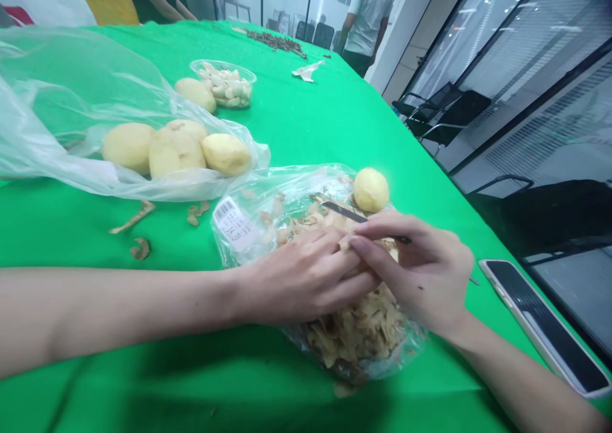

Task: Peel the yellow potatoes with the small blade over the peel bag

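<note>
A green tablecloth [306,133] covers the table, and a standing person [367,12] is seen beyond its far end. A plastic bag [62,101] is laid at the left, with four peeled potatoes [176,152] resting in its mouth. A second plastic bag [287,190] is heaped with peels [356,331], and a labelled sticker [234,224] is stuck to it. A phone [540,324] is placed to the right of this bag, and a clear bowl [222,83] of pale chunks is set farther off, with a lone potato [195,95] touching it. Another potato [371,190] sits on the heaped bag.

The held potato [351,262] is cupped above the peels, almost wholly hidden by the fingers. It is gripped closely by the left hand [301,280], whose fingers are curled around it. A slim dark peeler [347,212] is pinched in the nearly closed right hand [415,273], which is pressed against the potato.
</note>
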{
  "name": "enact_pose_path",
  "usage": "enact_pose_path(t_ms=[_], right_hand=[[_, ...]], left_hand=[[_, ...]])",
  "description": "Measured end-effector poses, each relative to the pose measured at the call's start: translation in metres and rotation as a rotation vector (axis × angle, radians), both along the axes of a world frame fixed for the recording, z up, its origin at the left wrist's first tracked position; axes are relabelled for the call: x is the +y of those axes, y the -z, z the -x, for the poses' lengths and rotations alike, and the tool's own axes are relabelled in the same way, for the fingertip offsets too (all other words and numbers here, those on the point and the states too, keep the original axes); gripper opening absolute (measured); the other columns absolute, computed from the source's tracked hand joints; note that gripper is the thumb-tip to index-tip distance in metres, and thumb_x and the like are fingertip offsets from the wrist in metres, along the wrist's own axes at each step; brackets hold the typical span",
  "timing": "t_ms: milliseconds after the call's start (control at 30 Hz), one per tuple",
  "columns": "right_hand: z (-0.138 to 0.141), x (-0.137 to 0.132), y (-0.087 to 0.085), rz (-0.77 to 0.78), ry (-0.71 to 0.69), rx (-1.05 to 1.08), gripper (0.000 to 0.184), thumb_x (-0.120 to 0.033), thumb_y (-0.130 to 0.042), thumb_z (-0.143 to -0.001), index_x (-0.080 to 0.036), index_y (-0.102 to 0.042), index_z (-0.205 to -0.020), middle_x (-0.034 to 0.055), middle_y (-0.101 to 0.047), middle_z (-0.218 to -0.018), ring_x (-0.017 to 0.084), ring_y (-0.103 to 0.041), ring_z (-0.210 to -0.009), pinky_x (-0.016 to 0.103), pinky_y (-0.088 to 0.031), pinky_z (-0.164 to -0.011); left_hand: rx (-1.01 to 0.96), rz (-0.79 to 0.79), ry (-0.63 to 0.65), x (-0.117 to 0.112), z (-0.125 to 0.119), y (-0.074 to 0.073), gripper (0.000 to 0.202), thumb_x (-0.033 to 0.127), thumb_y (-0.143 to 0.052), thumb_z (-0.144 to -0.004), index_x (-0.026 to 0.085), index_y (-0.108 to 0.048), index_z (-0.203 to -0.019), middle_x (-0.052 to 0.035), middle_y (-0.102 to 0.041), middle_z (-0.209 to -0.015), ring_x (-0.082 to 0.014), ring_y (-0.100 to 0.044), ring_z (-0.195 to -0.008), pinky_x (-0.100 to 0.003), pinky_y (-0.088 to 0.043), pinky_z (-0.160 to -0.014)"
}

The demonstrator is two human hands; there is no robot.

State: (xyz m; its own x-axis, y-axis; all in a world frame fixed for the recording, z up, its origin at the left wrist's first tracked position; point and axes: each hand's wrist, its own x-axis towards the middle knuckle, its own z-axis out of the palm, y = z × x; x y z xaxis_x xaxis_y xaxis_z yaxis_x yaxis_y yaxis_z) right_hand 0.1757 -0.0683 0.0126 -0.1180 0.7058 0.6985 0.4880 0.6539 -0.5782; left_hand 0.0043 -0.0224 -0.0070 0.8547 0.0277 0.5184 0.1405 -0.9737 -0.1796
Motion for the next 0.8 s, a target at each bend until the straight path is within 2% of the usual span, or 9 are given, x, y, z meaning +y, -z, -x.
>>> enact_pose_path(t_ms=[133, 467, 667, 800], right_hand=[[-0.0004, 0.0006, -0.0006, 0.02, 0.019, 0.015, 0.017, -0.011, -0.069, -0.082, -0.026, -0.069, -0.09, -0.0008, -0.075, -0.079, 0.017, -0.07, -0.071, 0.032, -0.059, -0.065], [-0.0018, 0.0014, 0.0011, -0.009, 0.024, -0.007, 0.017, -0.012, -0.069, -0.082, -0.026, -0.069, -0.091, -0.0006, -0.075, -0.08, 0.017, -0.069, -0.071, 0.032, -0.058, -0.065], [-0.0013, 0.0009, 0.0011, -0.018, 0.021, -0.001, 0.019, -0.01, -0.069, -0.081, -0.026, -0.07, -0.091, -0.0012, -0.074, -0.08, 0.016, -0.069, -0.071, 0.031, -0.058, -0.067], [-0.0021, 0.0013, 0.0011, -0.012, 0.011, -0.008, 0.02, -0.009, -0.069, -0.082, -0.026, -0.069, -0.092, -0.0009, -0.075, -0.08, 0.016, -0.069, -0.071, 0.032, -0.058, -0.067]], left_hand=[[-0.033, -0.037, 0.004, -0.0002, 0.0003, -0.0002, 0.032, 0.01, -0.033, -0.096, 0.011, -0.059, -0.116, -0.0137, -0.067, -0.095, -0.0241, -0.064, -0.082, -0.04, -0.056, -0.074], [-0.075, -0.063, 0.016, -0.0001, -0.0002, 0.0001, 0.032, 0.009, -0.034, -0.096, 0.009, -0.058, -0.116, -0.014, -0.068, -0.096, -0.0237, -0.065, -0.083, -0.04, -0.056, -0.078], [-0.065, -0.068, 0.017, -0.0007, -0.0005, -0.0002, 0.032, 0.009, -0.033, -0.096, 0.009, -0.057, -0.117, -0.0146, -0.068, -0.096, -0.0236, -0.065, -0.078, -0.039, -0.056, -0.072], [-0.065, -0.07, 0.014, -0.0001, -0.0005, 0.0002, 0.032, 0.009, -0.033, -0.096, 0.009, -0.057, -0.117, -0.0149, -0.067, -0.097, -0.0234, -0.065, -0.08, -0.039, -0.057, -0.074]])
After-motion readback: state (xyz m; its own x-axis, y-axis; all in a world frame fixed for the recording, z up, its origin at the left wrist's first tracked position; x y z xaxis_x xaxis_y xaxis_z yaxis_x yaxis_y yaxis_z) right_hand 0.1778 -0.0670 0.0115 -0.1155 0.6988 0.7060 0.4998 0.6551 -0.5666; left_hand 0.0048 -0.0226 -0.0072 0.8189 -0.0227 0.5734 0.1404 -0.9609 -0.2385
